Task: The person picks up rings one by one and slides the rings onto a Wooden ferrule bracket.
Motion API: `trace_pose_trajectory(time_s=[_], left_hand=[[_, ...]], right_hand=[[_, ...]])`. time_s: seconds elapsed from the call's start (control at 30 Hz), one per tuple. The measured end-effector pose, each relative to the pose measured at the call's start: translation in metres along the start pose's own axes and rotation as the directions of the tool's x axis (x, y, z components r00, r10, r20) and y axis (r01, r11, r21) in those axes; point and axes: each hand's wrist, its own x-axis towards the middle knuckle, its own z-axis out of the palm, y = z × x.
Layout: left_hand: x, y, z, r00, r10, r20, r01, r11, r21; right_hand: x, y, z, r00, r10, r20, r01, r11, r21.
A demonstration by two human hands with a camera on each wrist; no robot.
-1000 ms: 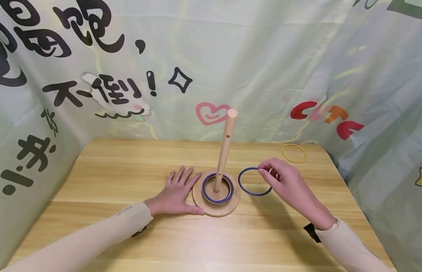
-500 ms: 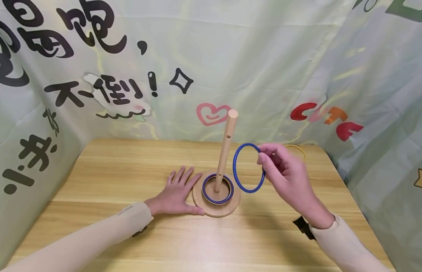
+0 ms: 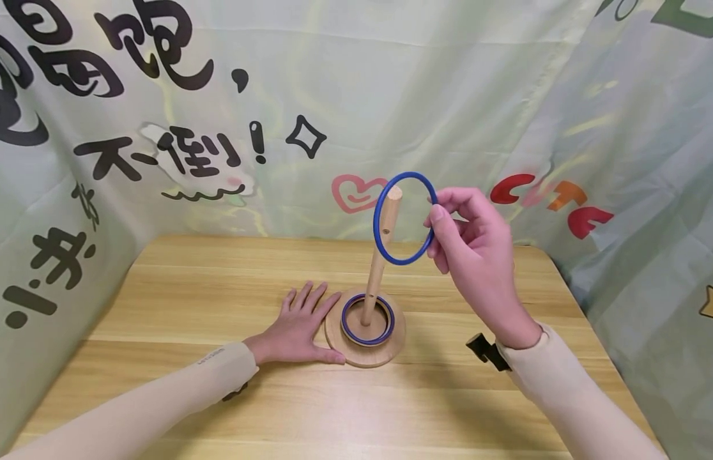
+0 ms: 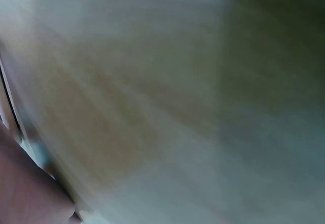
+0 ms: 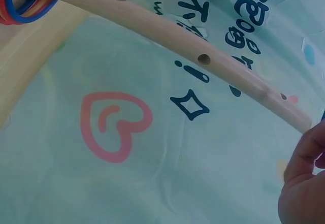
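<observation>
My right hand pinches a thin blue ring between thumb and fingers. The ring is tilted nearly upright beside the top of a wooden post; its outline overlaps the post's tip in the head view. In the right wrist view, the hand is near the post's end. Flat on the table, my left hand spreads its fingers, with thumb and index finger at the edge of the round wooden base. Around the post's foot lie stacked rings, blue on top, with red and orange below in the right wrist view.
The wooden table is bordered by a printed cloth backdrop behind and at both sides. My right hand and forearm cover the back right of the table. The left wrist view is mostly blurred.
My right hand has lifted the blue ring up and leftward from beside the base to the post's top, tilting it upright. The yellow ring at the back right is now hidden. The left hand stays put.
</observation>
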Motion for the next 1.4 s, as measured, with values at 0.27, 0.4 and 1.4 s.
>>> trace_pose_trajectory(time_s=[0.27,0.4,1.4], left_hand=[[0.000,-0.001,-0.001,1.000,-0.003,0.002,0.003,1.000,0.012],[0.000,-0.003,0.002,1.000,-0.002,-0.004,0.002,1.000,0.000],[0.002,-0.009,0.011,0.999,0.008,-0.031,-0.007,1.000,0.014]], right_hand=[[0.007,0.009,0.003,0.988,0.149,0.051,-0.142,0.984,-0.110],[0.003,0.021,0.003,0.974,0.204,0.097,-0.188,0.970,-0.154],[-0.068,0.127,0.018,0.857,0.392,0.335,-0.205,0.855,-0.476]])
